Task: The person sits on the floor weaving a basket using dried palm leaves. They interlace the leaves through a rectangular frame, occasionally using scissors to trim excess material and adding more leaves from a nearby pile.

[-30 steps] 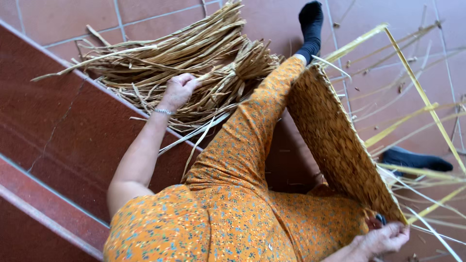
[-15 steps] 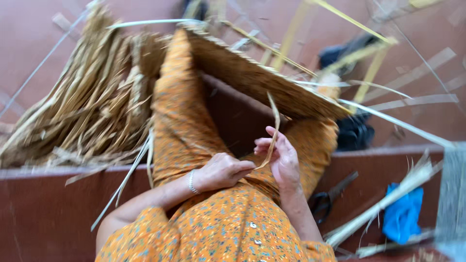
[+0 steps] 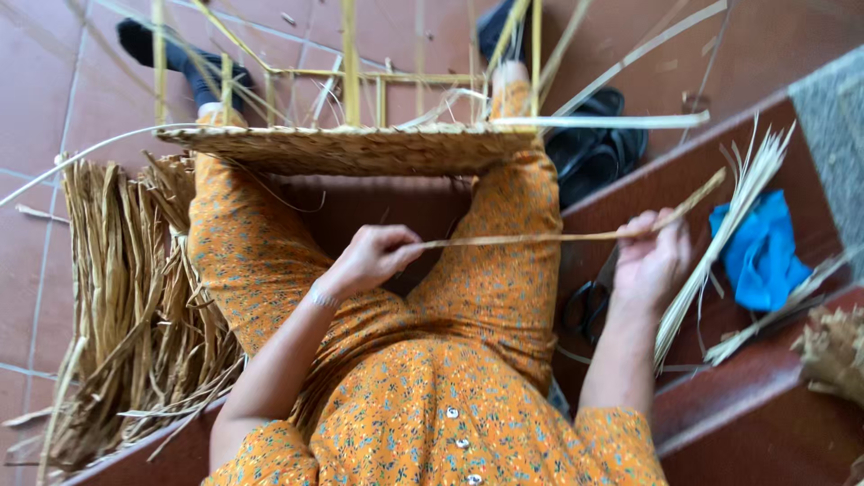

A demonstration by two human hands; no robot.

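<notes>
Pinching dried straw strand (image 3: 531,238) taut (horizontal): left hand (image 3: 371,258), right hand (image 3: 650,263), each grip closed.

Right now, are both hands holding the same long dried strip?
Yes, the left hand pinches one end of the dried strip and the right hand grips it near the other end, stretched between them.

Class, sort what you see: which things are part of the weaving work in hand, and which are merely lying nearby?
In use: dried strip stretched between left hand and right hand; woven panel; straw pile.
Lying about: scissors; blue cloth; black sandals.
</notes>
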